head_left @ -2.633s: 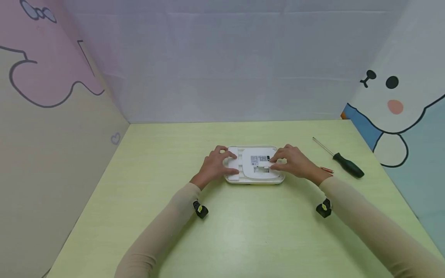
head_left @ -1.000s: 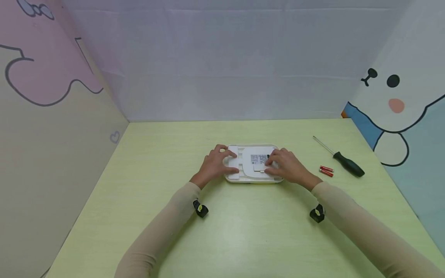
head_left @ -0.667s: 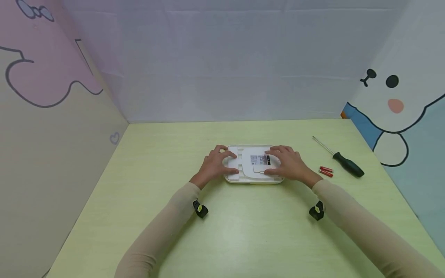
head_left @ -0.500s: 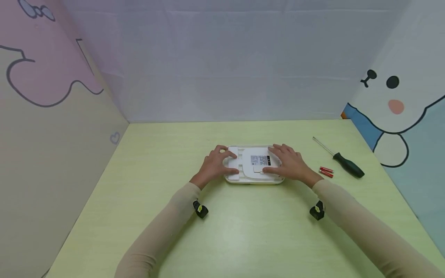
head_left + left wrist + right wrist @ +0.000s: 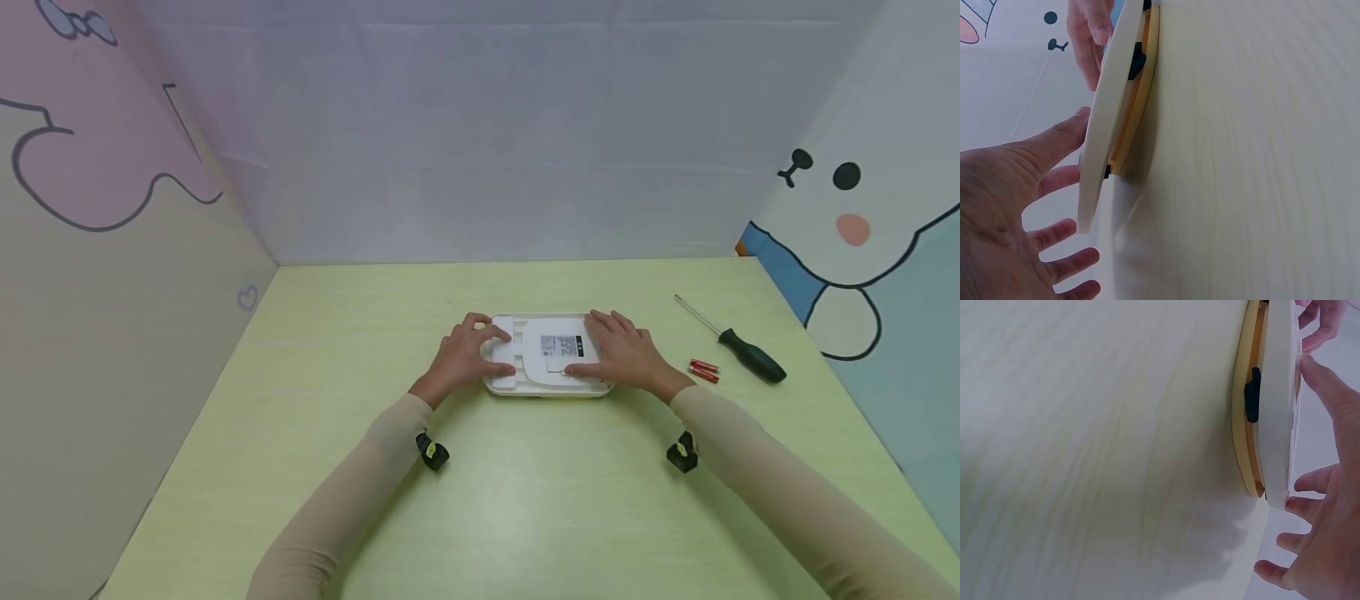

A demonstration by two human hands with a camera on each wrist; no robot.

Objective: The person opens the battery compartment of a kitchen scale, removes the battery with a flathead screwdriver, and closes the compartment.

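Observation:
A white, rounded device [image 5: 536, 325] lies with its labelled underside up on the table. In the wrist views a yellow plate [image 5: 1139, 112] with dark fittings shows beneath its white body. Near the label, a small battery cover [image 5: 556, 365] sits in its opening. My left hand [image 5: 465, 354] rests on the device's left end, thumb and forefinger spread on its upper face. My right hand [image 5: 622, 354] lies over the right end, its thumb touching the cover's right edge and its fingers extended toward the far edge.
Two red batteries [image 5: 703, 371] lie right of my right hand. Beyond them is a screwdriver [image 5: 750, 354] with a dark green handle, its shaft pointing back and left. A pale wall [image 5: 480, 150] stands behind the table [image 5: 360, 467].
The battery opening was partly uncovered while my right hand pinched the cover; the cover now fills it. My right fingers have spread from that pinch. My left hand stays put.

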